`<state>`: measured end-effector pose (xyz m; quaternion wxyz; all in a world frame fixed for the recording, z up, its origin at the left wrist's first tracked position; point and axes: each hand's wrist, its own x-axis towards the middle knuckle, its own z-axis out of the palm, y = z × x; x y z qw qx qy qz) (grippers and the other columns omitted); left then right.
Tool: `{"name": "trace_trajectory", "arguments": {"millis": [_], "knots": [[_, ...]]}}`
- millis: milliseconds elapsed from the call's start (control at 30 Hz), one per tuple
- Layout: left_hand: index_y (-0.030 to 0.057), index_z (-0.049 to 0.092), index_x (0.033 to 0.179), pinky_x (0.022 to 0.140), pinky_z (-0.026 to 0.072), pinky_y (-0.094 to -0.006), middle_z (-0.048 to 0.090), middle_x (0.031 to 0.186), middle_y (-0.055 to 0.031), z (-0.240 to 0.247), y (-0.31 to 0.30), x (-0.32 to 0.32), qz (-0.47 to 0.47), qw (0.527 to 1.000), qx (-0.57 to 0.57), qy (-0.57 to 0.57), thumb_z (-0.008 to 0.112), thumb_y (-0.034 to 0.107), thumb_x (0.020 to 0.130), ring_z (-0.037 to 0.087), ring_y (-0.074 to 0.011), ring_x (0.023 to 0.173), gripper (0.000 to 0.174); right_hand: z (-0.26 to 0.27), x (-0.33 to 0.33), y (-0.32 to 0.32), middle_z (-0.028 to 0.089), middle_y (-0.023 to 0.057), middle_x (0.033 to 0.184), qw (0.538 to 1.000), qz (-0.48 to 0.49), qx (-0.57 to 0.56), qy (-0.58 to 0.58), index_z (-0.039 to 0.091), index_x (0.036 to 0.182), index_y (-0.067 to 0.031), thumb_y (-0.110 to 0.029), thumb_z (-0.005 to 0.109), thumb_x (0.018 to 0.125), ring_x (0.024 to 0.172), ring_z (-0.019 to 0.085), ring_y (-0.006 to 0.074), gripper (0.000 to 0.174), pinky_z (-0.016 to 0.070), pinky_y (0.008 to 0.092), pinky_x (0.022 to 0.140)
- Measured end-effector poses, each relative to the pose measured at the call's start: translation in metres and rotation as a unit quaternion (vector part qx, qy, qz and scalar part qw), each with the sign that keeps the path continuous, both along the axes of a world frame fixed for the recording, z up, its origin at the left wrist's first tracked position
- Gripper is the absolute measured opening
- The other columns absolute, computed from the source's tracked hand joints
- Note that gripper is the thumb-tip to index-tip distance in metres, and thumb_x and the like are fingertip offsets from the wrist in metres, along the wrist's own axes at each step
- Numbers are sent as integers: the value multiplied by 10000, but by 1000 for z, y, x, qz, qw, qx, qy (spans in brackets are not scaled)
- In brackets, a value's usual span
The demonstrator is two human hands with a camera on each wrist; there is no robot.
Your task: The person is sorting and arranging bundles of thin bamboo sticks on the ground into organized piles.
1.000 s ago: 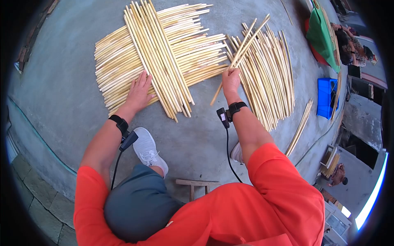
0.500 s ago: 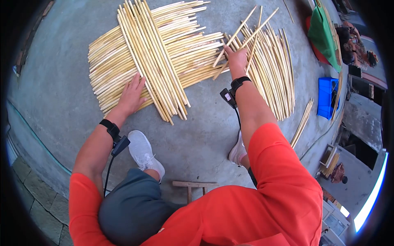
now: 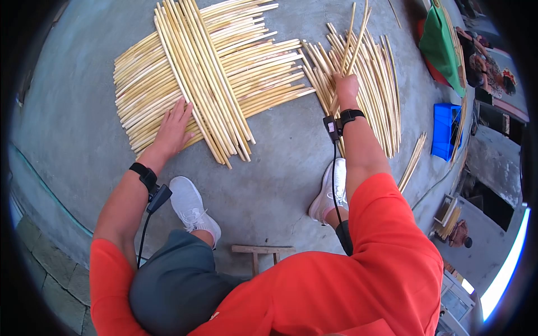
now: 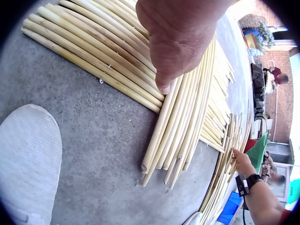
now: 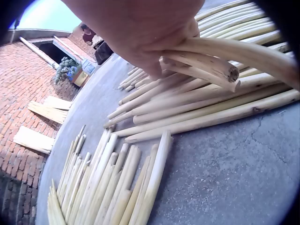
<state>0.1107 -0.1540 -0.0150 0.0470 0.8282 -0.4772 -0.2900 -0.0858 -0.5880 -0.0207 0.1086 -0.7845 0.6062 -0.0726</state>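
Note:
My left hand [image 3: 172,131] rests with fingers extended on the left pile of peeled wooden sticks [image 3: 143,84], its fingertips beside a bundle of sticks [image 3: 204,78] laid slantwise across that pile. In the left wrist view the thumb tip lies right at the bundle's edge. Over the right pile of sticks [image 3: 384,106], my right hand [image 3: 347,88] grips a few loose sticks [image 3: 358,45], which stick out beyond the fist. Their cut ends [image 5: 229,74] show close under the palm in the right wrist view, where the fingertips are hidden.
A few sticks [image 3: 413,159] lie apart on the concrete floor [image 3: 269,201], near a blue crate [image 3: 445,131]. Green cloth [image 3: 438,45] covers something red at the far right. My shoes [image 3: 193,204] flank a low wooden stool [image 3: 262,250]. Other people are farther off right.
My right hand has moved right from the gap between the piles onto the right pile. The sticks in it, splayed half a second ago, now stand closer together. The left hand stays on its pile.

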Motion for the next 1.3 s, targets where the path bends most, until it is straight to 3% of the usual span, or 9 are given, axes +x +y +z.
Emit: {"name": "trace_trajectory", "arguments": {"millis": [367, 400, 433, 500, 533, 633, 1033, 1233, 1300], "knots": [[88, 181, 1382, 1062, 197, -435, 133, 1435, -174, -2, 7, 3, 5, 1000, -22, -6, 648, 214, 758, 153, -300, 1328, 789, 12, -35, -12, 606, 222, 814, 982, 165, -88, -11, 530, 783, 15, -285, 522, 780, 759, 598, 385, 301, 468, 484, 685], [87, 184, 1381, 1063, 194, -433, 135, 1435, -174, -3, 6, 2, 10, 1000, -24, -1, 645, 208, 758, 153, -299, 1328, 784, 22, -52, -14, 601, 217, 761, 976, 206, -63, 2, 473, 824, 2, -268, 504, 815, 704, 585, 397, 272, 454, 496, 631], [85, 187, 1380, 1064, 190, -432, 138, 1434, -174, -1, 1, -1, 16, 1000, -25, 4, 643, 202, 759, 153, -299, 1328, 779, 44, -62, 3, 586, 207, 678, 975, 115, 174, -77, 438, 904, -4, -246, 502, 834, 632, 572, 397, 259, 443, 482, 565], [82, 200, 1377, 1061, 204, -417, 147, 1431, -177, 0, -6, -4, 3, 999, -40, 11, 646, 183, 748, 174, -304, 1320, 777, 56, -84, -2, 570, 191, 617, 977, 158, 143, -9, 411, 941, -25, -252, 503, 846, 571, 575, 369, 263, 440, 459, 517], [78, 206, 1374, 1059, 213, -403, 151, 1428, -181, -5, -9, -5, 5, 998, -56, 18, 649, 167, 741, 187, -311, 1314, 778, 66, -113, -16, 562, 186, 603, 940, 337, -36, 45, 431, 912, -43, -267, 503, 846, 533, 582, 313, 244, 443, 437, 499], [69, 215, 1369, 1056, 229, -379, 159, 1423, -191, -10, -1, 1, 12, 996, -88, 24, 655, 136, 724, 211, -326, 1302, 785, 120, -160, -45, 563, 196, 622, 963, 222, 134, 71, 448, 881, -55, -280, 508, 840, 529, 572, 314, 237, 444, 431, 507], [29, 246, 1343, 1053, 227, -401, 213, 1390, -225, -9, 40, -11, 6, 998, -64, -26, 679, 130, 704, 222, -355, 1288, 779, 157, -301, -48, 553, 146, 592, 969, 141, 153, 130, 431, 887, -46, -310, 535, 834, 461, 558, 243, 288, 438, 368, 450], [67, 243, 1352, 1062, 212, -415, 190, 1408, -198, -2, 36, -15, -7, 999, -29, -35, 662, 193, 737, 186, -326, 1311, 754, 108, -301, -63, 455, 242, 1162, 956, 188, 14, 224, 411, 1183, -6, -251, 607, 783, 1048, 477, 382, 507, 408, 439, 867], [71, 246, 1353, 1062, 212, -412, 189, 1411, -193, -9, 41, -14, 2, 999, -21, -42, 669, 179, 729, 186, -328, 1312, 762, 88, -267, -54, 456, 239, 1154, 952, 224, 16, 206, 411, 1186, -10, -229, 608, 775, 1040, 474, 391, 506, 411, 442, 863]]}}
